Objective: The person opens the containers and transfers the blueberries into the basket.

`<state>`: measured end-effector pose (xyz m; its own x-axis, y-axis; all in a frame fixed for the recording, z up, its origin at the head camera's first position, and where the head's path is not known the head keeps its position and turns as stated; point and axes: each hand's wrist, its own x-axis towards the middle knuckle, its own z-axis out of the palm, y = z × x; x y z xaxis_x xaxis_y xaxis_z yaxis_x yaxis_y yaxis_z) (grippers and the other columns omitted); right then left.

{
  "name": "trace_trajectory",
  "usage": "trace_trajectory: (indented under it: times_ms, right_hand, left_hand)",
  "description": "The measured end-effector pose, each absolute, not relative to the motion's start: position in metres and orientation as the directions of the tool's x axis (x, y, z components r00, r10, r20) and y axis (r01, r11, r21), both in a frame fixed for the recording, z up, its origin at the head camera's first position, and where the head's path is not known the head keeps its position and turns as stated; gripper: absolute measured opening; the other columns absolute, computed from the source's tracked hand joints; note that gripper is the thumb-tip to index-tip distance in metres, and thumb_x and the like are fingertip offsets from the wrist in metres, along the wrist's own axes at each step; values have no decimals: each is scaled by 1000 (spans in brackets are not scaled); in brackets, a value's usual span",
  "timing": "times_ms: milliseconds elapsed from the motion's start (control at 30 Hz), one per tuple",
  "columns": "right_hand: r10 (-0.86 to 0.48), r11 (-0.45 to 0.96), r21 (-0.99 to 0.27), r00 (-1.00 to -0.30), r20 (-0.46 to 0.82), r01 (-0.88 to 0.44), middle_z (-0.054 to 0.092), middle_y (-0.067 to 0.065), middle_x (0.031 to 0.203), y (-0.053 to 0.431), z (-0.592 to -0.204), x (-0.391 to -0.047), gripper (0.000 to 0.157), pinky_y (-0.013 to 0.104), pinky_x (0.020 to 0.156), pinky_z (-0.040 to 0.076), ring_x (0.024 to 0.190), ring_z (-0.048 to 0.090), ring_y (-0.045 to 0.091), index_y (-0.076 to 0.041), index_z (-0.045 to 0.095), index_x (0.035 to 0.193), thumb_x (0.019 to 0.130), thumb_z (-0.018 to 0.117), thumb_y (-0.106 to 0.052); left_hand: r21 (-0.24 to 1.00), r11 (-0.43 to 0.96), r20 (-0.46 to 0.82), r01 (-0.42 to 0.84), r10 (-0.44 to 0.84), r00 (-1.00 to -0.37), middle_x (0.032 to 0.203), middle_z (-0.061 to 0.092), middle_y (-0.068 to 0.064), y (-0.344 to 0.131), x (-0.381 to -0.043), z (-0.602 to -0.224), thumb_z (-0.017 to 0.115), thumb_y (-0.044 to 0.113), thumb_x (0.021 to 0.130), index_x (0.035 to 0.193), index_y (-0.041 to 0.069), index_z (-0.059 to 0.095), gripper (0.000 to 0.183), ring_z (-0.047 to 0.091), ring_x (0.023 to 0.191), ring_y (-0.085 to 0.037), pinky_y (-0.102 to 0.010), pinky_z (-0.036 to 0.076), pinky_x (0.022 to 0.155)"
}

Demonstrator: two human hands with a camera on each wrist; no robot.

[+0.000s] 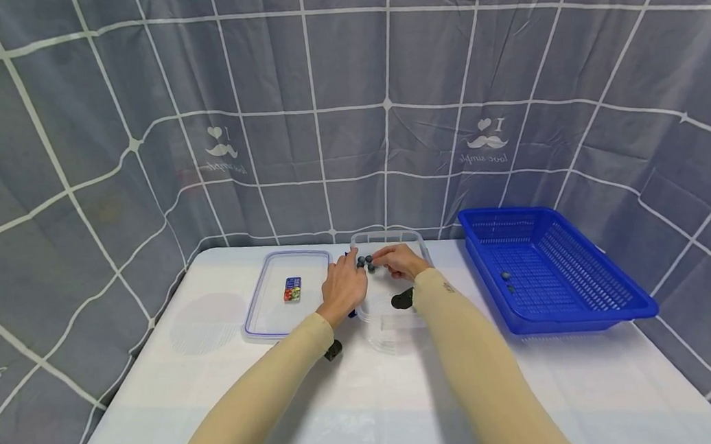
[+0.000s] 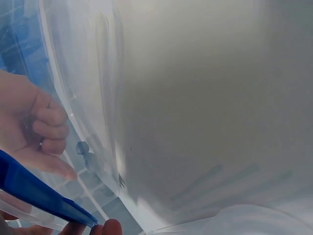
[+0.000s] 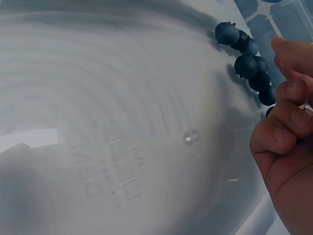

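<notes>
A clear plastic container [image 1: 387, 235] stands near the table's back edge, with blueberries [image 3: 246, 65] gathered at its far end. My left hand [image 1: 343, 285] grips its left side; in the left wrist view, fingertips [image 2: 112, 228] curl by a blue latch [image 2: 41, 191]. Over the far end, my right hand [image 1: 398, 260] has its thumb and index finger close to the blueberries. Its other fingers are curled in the right wrist view. Whether a berry sits between the thumb and index finger is hidden.
Left of the container lies a clear lid [image 1: 263, 311] with a blue seal and a small blue label [image 1: 293, 289] showing fruit. A blue basket [image 1: 497, 301] on the right holds a few blueberries [image 1: 506, 276]. A grey checked curtain [image 1: 350, 140] hangs behind the table.
</notes>
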<state>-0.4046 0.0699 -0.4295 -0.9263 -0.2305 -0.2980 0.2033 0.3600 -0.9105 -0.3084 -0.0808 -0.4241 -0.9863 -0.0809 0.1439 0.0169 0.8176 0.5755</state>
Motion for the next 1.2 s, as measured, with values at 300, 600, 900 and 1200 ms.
trace_trajectory:
  times_ms: [300, 600, 900, 1200]
  right_hand:
    - [-189, 403, -880, -918, -349, 251, 39, -4, 60, 74, -436, -401, 34, 25, 53, 28, 53, 32, 12, -11, 71, 124, 90, 72, -13]
    - [-174, 416, -872, -919, -353, 256, 40, -4, 58, 75, -447, -404, 33, 25, 50, 29, 51, 33, 12, -10, 72, 122, 89, 74, -11]
    - [-191, 509, -844, -934, -303, 170, 37, -4, 51, 69, -447, -401, 32, 25, 47, 29, 45, 30, 10, -7, 73, 120, 88, 74, -12]
    - [-198, 587, -801, -939, -280, 115, 37, -4, 47, 61, -444, -409, 27, 26, 44, 29, 40, 28, 9, -7, 76, 113, 88, 77, -14]
  left_hand:
    - [585, 811, 141, 17, -81, -987, 147, 49, -13, -77, -307, -427, 36, 30, 105, 157, 22, 36, 52, 47, 133, -37, -58, 48, 96]
    - [602, 798, 137, 13, -88, -987, 136, 47, -17, -74, -305, -431, 36, 31, 105, 157, 24, 36, 53, 51, 122, -33, -53, 51, 85]
    - [598, 801, 139, 11, -90, -986, 135, 47, -18, -76, -306, -431, 36, 30, 105, 157, 23, 37, 53, 51, 121, -33, -54, 51, 86]
    - [584, 812, 147, 10, -93, -985, 137, 46, -18, -81, -310, -425, 38, 30, 105, 157, 24, 36, 52, 50, 123, -33, -54, 51, 88]
